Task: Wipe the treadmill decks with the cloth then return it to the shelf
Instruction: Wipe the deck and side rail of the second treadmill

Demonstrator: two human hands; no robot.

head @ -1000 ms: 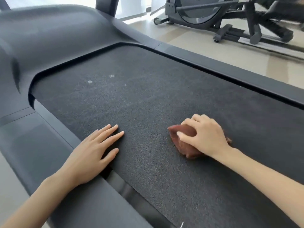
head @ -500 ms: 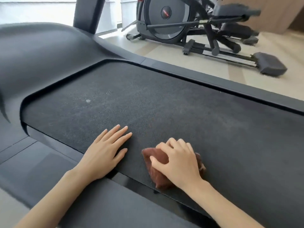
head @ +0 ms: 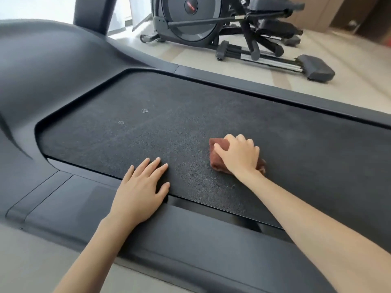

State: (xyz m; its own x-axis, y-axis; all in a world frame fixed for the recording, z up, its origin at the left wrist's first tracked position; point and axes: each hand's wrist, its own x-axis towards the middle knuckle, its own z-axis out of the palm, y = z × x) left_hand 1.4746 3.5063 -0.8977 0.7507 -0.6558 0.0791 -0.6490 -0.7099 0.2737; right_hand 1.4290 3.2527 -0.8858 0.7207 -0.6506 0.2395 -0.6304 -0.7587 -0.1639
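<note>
Two bare hands rest on a treadmill deck (head: pixel 169 106). At left, the left hand (head: pixel 139 193) lies flat with straight, slightly spread fingers, palm on the near side rail (head: pixel 190 240), fingertips on the black belt. Just right of it, the right hand (head: pixel 239 155) curls over a bunched brown cloth (head: pixel 218 153) (only its edges show) mid-deck. An elliptical trainer (head: pixel 201 20) stands beyond.

A bunched reddish-brown cloth (head: pixel 218 153) lies on the dark, textured treadmill deck (head: pixel 190 115).
</note>
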